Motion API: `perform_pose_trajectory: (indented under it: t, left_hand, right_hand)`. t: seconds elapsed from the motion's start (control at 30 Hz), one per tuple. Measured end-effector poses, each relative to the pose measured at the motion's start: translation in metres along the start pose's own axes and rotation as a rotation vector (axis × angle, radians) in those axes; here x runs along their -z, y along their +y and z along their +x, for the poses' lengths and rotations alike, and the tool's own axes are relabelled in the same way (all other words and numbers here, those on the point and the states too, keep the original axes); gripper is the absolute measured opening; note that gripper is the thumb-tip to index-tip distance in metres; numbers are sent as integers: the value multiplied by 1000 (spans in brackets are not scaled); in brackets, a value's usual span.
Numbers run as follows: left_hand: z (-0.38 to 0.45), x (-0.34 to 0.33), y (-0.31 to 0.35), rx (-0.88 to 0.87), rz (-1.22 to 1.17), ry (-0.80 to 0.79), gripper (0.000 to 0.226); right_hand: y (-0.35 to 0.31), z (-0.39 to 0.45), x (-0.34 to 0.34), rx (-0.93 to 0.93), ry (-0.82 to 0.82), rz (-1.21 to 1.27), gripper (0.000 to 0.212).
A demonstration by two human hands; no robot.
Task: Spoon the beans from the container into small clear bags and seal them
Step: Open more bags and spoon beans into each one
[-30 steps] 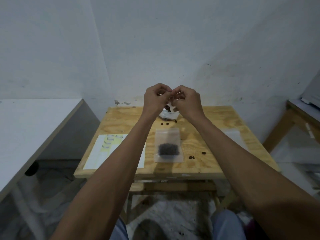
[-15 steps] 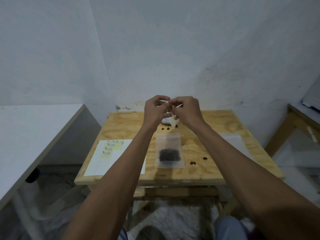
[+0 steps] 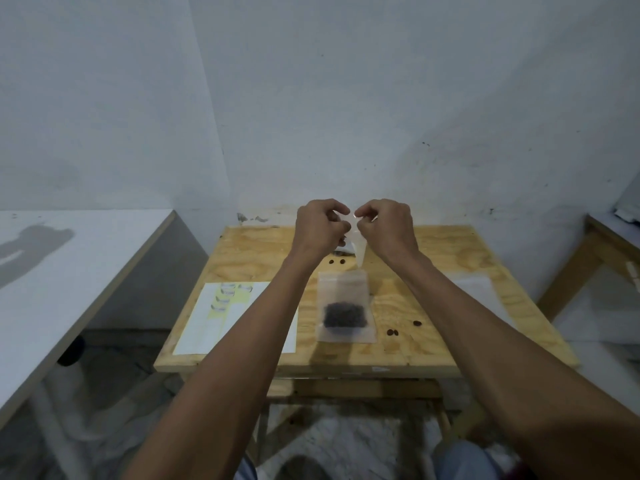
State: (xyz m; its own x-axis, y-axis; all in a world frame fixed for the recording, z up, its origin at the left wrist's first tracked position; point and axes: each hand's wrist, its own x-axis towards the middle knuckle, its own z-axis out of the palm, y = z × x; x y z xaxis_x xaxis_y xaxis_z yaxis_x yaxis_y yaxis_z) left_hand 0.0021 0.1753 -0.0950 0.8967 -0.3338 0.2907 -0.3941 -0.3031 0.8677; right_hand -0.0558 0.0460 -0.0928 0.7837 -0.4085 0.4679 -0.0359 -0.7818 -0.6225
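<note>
Pinched at its mouth between the curled fingers of left hand [image 3: 320, 226] and right hand [image 3: 384, 225], the empty clear bag [image 3: 358, 249] is judged light, limp and slippery; opposite lips are best gripped.

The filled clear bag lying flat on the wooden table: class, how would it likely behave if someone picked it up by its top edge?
The filled bag looks thin and film-like, so it would probably hang limp rather than hold its shape. Its beans sit bunched near the bottom, so that end would likely sag and swing. The small heap suggests it is fairly light.
</note>
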Motion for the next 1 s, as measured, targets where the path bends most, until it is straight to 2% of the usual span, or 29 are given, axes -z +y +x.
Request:
perform_pose_trajectory:
  t: [0.17, 0.23, 0.33, 0.47, 0.63, 0.7, 0.77, 0.93, 1.0]
  left_hand:
    - [-2, 3, 5, -108, 122, 35, 16]
    - [-1, 4, 2, -210, 161, 60, 15]
    - [-2, 8, -7, -322, 88, 44, 20]
    - [-4, 14, -8, -396, 59, -83, 61]
    - [-4, 15, -4, -357, 61, -79, 115]
    - [-3, 15, -7, -318, 71, -78, 126]
    - [-3, 14, -12, -306, 87, -42, 125]
    - [-5, 6, -25, -400, 101, 65, 102]
    - [-6, 5, -29, -433, 115, 72, 102]
  right_hand:
    - [4, 2, 0, 19, 68, -45, 26]
    - [4, 3, 2, 25, 83, 1, 27]
    - [3, 3, 10, 75, 76, 143, 29]
    - [-9, 4, 17, 60, 9, 293, 29]
    - [-18, 8, 24, -23, -145, 449, 29]
    - [-18, 8, 26, -37, -174, 481, 28]
    - [-16, 8, 25, -56, -173, 491, 28]
    - [-9, 7, 17, -121, -122, 531, 26]
    - [-5, 8, 15, -150, -111, 579, 27]
